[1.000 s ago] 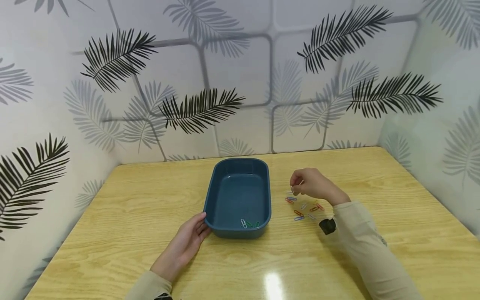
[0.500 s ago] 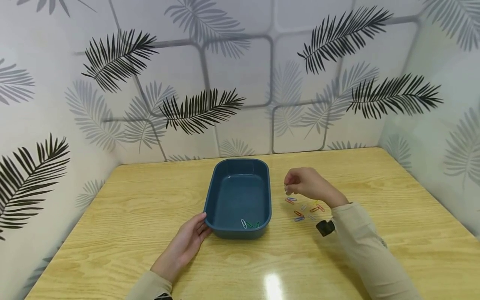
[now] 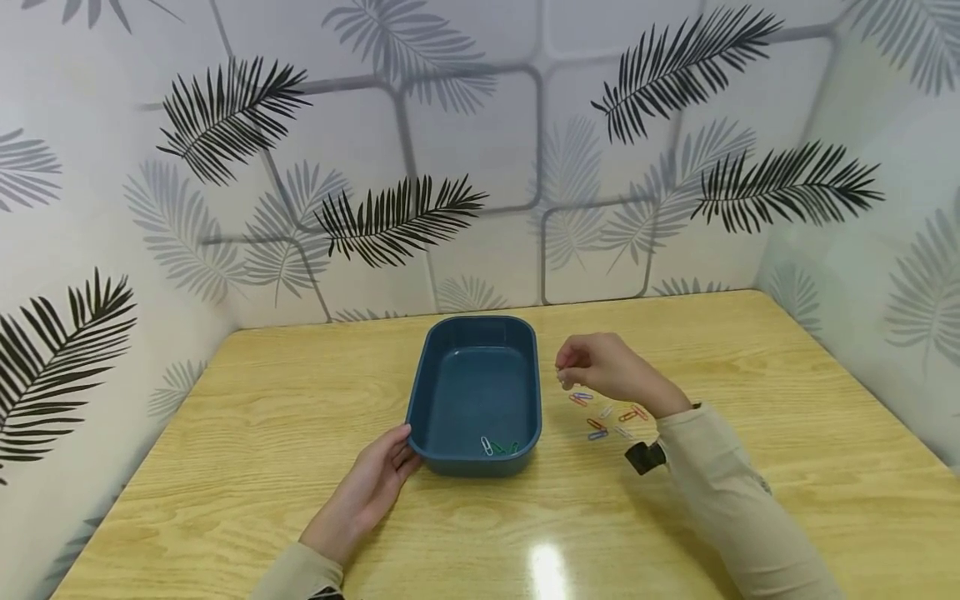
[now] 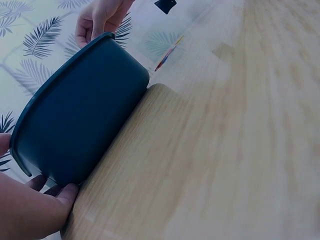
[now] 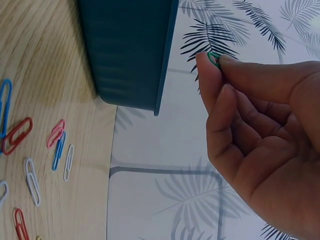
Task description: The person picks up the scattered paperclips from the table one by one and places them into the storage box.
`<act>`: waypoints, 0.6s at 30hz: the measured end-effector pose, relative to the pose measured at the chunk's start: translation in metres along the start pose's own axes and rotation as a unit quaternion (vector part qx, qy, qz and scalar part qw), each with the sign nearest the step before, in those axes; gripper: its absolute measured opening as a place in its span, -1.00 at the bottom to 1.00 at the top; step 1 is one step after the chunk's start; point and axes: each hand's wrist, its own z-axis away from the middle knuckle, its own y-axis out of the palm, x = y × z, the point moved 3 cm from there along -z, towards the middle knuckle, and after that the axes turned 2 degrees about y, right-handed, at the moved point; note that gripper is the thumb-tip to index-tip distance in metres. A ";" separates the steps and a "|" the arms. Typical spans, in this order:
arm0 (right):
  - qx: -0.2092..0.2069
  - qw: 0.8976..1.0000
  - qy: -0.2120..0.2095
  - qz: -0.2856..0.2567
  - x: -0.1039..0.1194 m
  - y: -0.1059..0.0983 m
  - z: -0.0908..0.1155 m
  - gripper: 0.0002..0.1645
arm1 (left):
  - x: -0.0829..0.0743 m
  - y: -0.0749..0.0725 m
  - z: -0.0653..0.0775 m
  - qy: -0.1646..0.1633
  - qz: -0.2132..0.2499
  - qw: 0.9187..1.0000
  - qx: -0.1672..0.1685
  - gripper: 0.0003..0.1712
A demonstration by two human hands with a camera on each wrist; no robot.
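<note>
A dark blue plastic bin (image 3: 476,392) sits on the wooden table. At its near left corner my left hand (image 3: 378,475) holds it, thumb at the rim and fingers against the lower side, as the left wrist view shows. My right hand (image 3: 611,367) is raised just right of the bin. Between its thumb and index finger it pinches a green paper clip (image 5: 213,59), mostly covered by the fingertips. Inside the bin, a white paper clip (image 3: 487,446) and two green paper clips (image 3: 498,447) lie at the near end.
Several loose paper clips lie on the table right of the bin, among them a red paper clip (image 5: 17,135), a blue paper clip (image 5: 58,151) and a white paper clip (image 5: 32,181). A leaf-patterned wall (image 3: 480,250) stands behind the table (image 3: 300,392).
My right hand has moved left, toward the bin, with the paper clip between its fingertips. My left hand and the bin stay in place.
</note>
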 end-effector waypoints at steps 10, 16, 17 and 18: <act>0.017 0.999 -0.006 -0.028 0.003 0.012 -0.003 -0.95 | 0.001 -0.001 -0.001 -0.003 0.005 1.000 -0.007 -0.45; 0.031 0.998 -0.002 -0.049 0.001 0.021 -0.005 -0.94 | 0.001 0.000 -0.001 -0.004 0.001 1.000 -0.007 -0.44; 0.032 0.998 -0.004 -0.048 0.002 0.021 -0.005 -0.94 | 0.001 0.000 -0.001 -0.004 0.000 1.000 -0.006 -0.44; 0.031 0.998 -0.005 -0.048 0.002 0.021 -0.005 -0.94 | 0.001 0.000 -0.001 -0.003 -0.002 1.000 -0.004 -0.44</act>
